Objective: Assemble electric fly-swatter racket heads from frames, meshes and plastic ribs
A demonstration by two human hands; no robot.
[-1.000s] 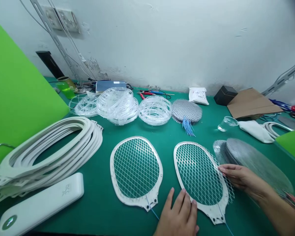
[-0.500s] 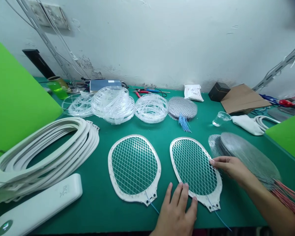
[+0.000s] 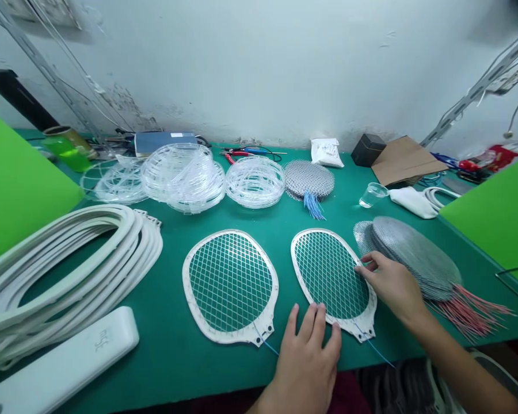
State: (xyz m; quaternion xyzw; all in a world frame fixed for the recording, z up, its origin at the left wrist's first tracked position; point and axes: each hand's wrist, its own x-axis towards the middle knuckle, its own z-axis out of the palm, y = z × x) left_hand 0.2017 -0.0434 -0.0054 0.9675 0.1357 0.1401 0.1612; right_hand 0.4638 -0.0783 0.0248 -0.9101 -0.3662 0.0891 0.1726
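Note:
Two white paddle-shaped frames with wire mesh lie flat on the green table, the left mesh frame (image 3: 231,287) and the right mesh frame (image 3: 334,282). A thin blue wire trails from the neck of each. My left hand (image 3: 308,351) is open, its fingers spread, with fingertips resting at the lower left rim of the right frame. At that frame's right rim, my right hand (image 3: 392,284) is closed, thumb and bent fingers on the edge. Its fingertips partly cover the rim. Beside it lies a stack of oval mesh sheets (image 3: 418,253) with red wires.
White oval frames (image 3: 129,241) are stacked at left, behind a white device (image 3: 64,362). Clear plastic rings (image 3: 183,178), another plastic ring bundle (image 3: 255,183) and round mesh sheets (image 3: 309,177) with blue wires line the back. A cup (image 3: 372,195) stands right; green panels (image 3: 496,224) flank the table.
The camera view has shifted, so the table things appear further left and slightly higher. Both hands stay at the right mesh frame; my right fingers are more bent.

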